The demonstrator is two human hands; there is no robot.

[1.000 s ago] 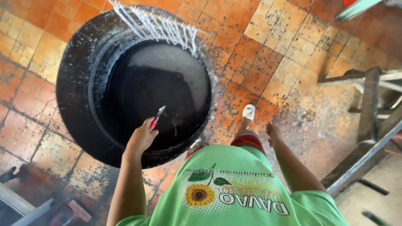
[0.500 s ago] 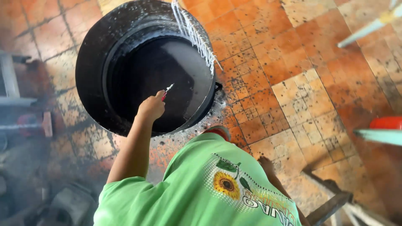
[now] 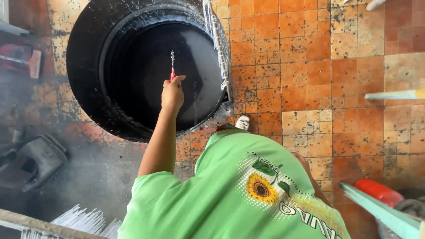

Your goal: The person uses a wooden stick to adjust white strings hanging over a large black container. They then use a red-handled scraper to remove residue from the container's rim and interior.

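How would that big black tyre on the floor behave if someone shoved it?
The tyre lies flat on the tiled floor, so it would probably drag rather than roll. Its thick rubber wall looks heavy and stiff. The white strands along its rim look floppy.
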